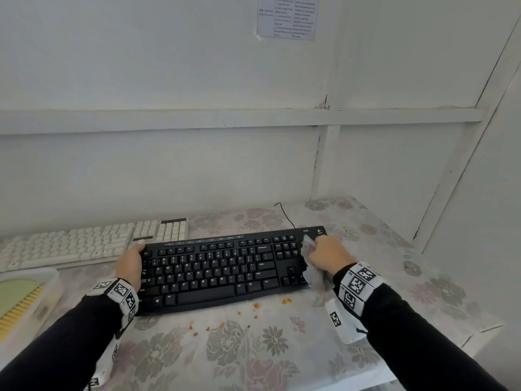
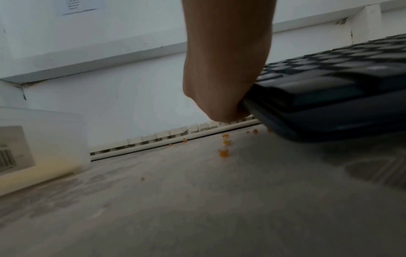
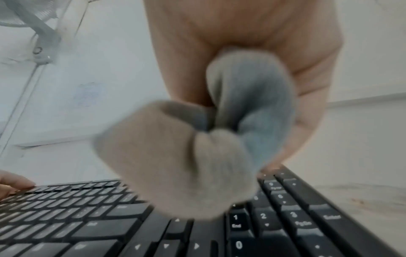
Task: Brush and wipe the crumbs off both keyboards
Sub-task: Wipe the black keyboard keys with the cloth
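A black keyboard (image 1: 225, 266) lies across the middle of the flowered table. My left hand (image 1: 135, 255) grips its left end, thumb on top; in the left wrist view the left hand (image 2: 224, 78) holds that end of the black keyboard (image 2: 340, 90), which looks slightly raised. My right hand (image 1: 315, 249) holds a bunched grey cloth (image 1: 313, 275) on the number pad. In the right wrist view the grey cloth (image 3: 197, 156) hangs from the fist over the keys (image 3: 110, 217). Orange crumbs (image 1: 286, 301) lie in front of the keyboard. A white keyboard (image 1: 84, 244) sits behind at the left.
A clear plastic box (image 1: 42, 280) with a green and yellow brush (image 1: 19, 303) stands at the left edge. More crumbs (image 2: 224, 153) lie between the two keyboards. The black keyboard's cable (image 1: 284, 214) runs to the back wall. The table edge (image 1: 366, 373) is near right.
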`<state>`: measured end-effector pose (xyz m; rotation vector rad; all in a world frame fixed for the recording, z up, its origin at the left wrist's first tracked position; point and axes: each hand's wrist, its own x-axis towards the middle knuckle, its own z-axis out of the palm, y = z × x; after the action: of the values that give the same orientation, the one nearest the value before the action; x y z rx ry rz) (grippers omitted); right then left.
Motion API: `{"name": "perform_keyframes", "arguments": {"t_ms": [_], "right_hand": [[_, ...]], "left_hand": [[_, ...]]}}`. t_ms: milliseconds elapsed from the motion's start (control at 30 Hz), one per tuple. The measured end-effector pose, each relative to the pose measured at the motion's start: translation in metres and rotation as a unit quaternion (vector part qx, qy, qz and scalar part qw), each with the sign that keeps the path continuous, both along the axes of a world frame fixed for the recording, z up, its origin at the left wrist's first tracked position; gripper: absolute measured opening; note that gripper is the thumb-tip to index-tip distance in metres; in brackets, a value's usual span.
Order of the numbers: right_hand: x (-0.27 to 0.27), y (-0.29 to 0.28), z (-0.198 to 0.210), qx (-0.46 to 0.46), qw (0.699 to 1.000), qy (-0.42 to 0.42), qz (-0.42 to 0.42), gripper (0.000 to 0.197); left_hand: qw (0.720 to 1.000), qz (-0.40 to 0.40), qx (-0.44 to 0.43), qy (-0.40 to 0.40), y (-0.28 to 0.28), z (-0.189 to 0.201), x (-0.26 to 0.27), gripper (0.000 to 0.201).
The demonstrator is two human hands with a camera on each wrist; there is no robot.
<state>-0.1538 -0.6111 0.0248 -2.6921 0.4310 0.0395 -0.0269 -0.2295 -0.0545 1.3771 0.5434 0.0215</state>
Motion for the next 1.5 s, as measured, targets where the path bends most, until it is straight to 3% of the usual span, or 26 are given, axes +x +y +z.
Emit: {"name": "perform_keyframes", "arguments": {"t_ms": [100, 167, 267, 400, 533, 833, 900, 1067, 1133, 1333, 1433, 1500], "right_hand": [[0.012, 0.009, 0.0, 0.023, 0.992, -0.124, -0.008, 0.013], [0.016, 0.015, 0.0, 0.022, 0.99, -0.138, -0.004, 0.019], [0.02, 0.018, -0.002, -0.008, 0.996, -0.093, 0.01, 0.023], [0.011, 0.016, -0.009, -0.028, 0.999, -0.04, 0.007, 0.014], [-0.003, 0.013, -0.018, -0.026, 1.0, -0.004, 0.01, 0.032], [-0.014, 0.005, -0.007, -0.096, 0.986, 0.126, 0.044, 0.033], [-0.012, 0.001, -0.001, -0.065, 0.992, 0.102, 0.033, 0.032], [0.004, -0.009, 0.001, 0.013, 0.993, -0.115, -0.002, 0.018], [0.01, -0.01, 0.002, 0.018, 0.987, -0.161, -0.014, 0.012], [0.021, -0.01, -0.007, -0.022, 0.996, -0.089, 0.014, 0.029], [0.02, -0.009, -0.009, -0.062, 0.996, -0.071, 0.007, 0.015], [0.015, -0.009, -0.011, -0.085, 0.995, -0.044, 0.007, 0.029]], "left_hand": [[1.0, 0.0, 0.009, -0.005, -0.004, 0.003, -0.002, 0.029], [1.0, 0.001, 0.012, -0.01, -0.001, 0.002, -0.001, 0.03], [1.0, 0.007, 0.017, -0.008, 0.002, -0.003, 0.003, 0.031], [1.0, 0.004, 0.017, -0.016, -0.002, 0.001, 0.0, 0.024], [0.999, 0.011, 0.027, -0.025, -0.003, 0.003, -0.002, 0.025], [0.999, 0.006, 0.028, -0.023, -0.001, 0.006, -0.004, 0.028], [0.999, 0.014, 0.033, -0.026, -0.001, 0.006, -0.004, 0.031], [0.998, 0.016, 0.046, -0.027, -0.007, 0.01, -0.009, 0.024], [0.999, 0.017, 0.036, -0.031, -0.007, 0.009, -0.009, 0.025], [0.999, 0.012, 0.019, -0.037, -0.007, 0.012, -0.012, 0.024], [0.999, 0.006, 0.017, -0.036, -0.004, 0.011, -0.013, 0.024], [0.999, 0.0, 0.021, -0.037, -0.002, 0.011, -0.011, 0.023]]}}
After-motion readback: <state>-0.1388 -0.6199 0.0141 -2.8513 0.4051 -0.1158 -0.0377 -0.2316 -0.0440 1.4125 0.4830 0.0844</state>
